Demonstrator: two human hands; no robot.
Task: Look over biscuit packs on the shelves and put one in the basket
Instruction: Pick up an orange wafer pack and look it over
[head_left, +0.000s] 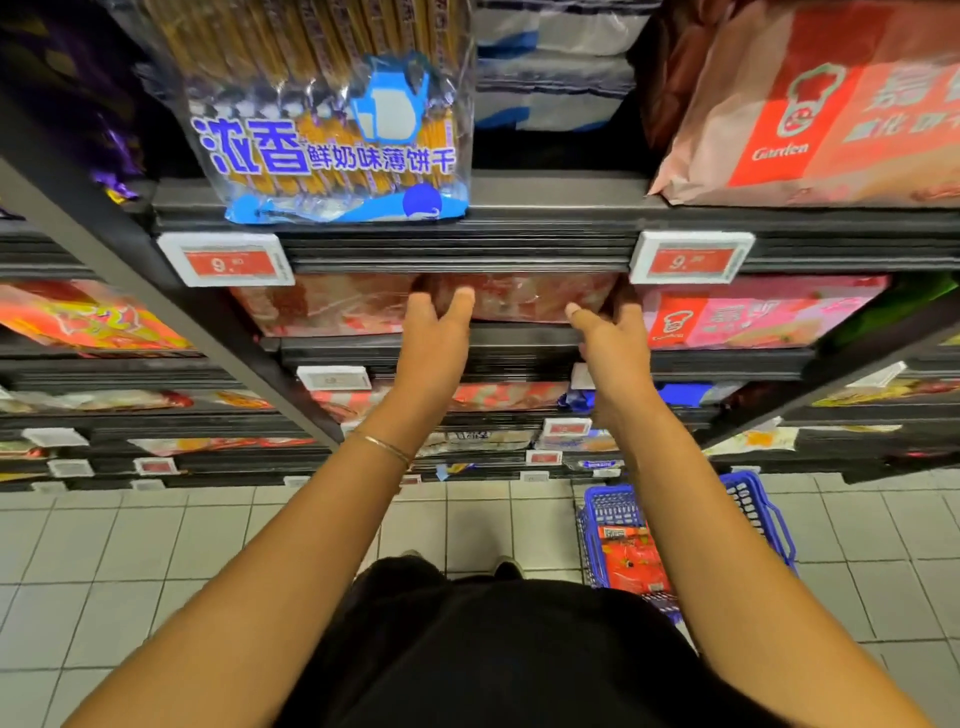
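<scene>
A red biscuit pack (519, 299) lies on the second shelf, just under the dark shelf edge with the price tags. My left hand (434, 332) reaches to its left part, fingers curled over its front edge. At the pack's right end my right hand (613, 338) holds the corner, with the fingertips hidden behind the pack. A blue basket (753, 514) stands on the tiled floor at the lower right, partly hidden by my right forearm. A red packet (636, 564) lies inside it.
On the top shelf stand a clear blue-printed biscuit bag (337, 119) and a red-pink Garden bag (810, 114). A pink Garden pack (748, 314) sits right of the held pack. Red price tags (226, 262) line the shelf edges. Lower shelves hold more packs.
</scene>
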